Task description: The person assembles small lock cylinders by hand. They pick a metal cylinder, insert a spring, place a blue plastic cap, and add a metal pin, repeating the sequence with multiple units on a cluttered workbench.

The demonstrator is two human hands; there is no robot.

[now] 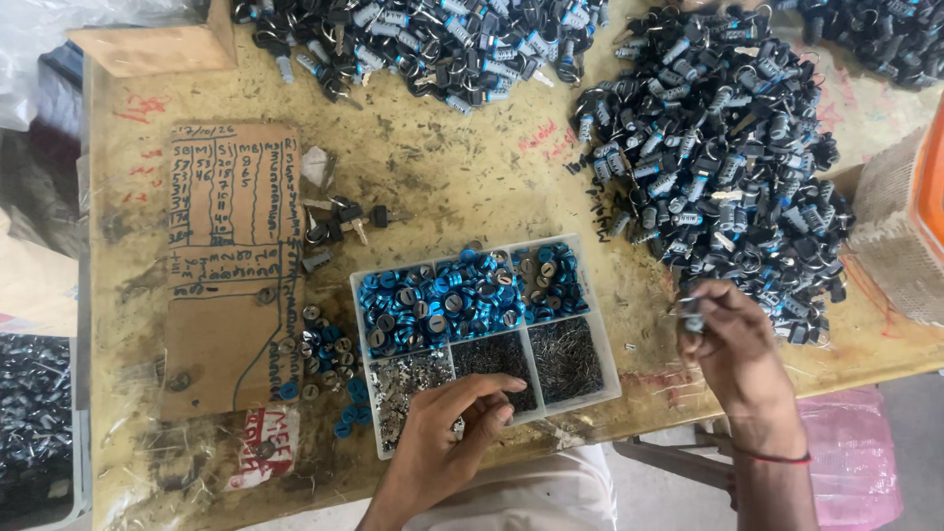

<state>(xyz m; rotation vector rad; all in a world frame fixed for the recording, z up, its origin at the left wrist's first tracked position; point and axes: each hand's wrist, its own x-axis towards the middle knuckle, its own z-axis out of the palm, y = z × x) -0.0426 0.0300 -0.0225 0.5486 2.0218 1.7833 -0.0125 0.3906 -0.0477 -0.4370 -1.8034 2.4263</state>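
Both hands work at the near edge of the table [472, 177], either side of the clear tray [608, 354] with its 5 or so compartments. Left hand [454, 425] has fingers curled and bunched, tips dipping into the tray's near-left compartment of small silver bits [408, 379]; whatever it pinches is hidden under the fingers. Right hand [726, 339], just right of the tray, fingers closed round a small grey-and-black lock part [692, 317]; only its top shows, exact shape hard to tell. Red thread on that wrist.

Tray back compartments hold blue round caps [433, 300]; near-middle and near-right hold dark thin pins [565, 359], too fine to make out singly.

Right of the tray and behind it: big heap of black-and-blue lock parts [718, 157], touching the right hand's fingertips. A 2nd heap [423, 39] far behind the tray, cut off by the top edge; a 3rd at the top-right corner, mostly cut off.

Left of the tray: brown cardboard sheet [231, 265] with handwritten tallies in a grid, flat on the table. Loose blue and grey caps [324, 354] lie between it and the tray. Near-left of the tray, a white torn label with red marks [258, 447] under clear plastic. Few keys [344, 221] behind-left of the tray. Far right: woven sack edge and an orange thing, cut off.
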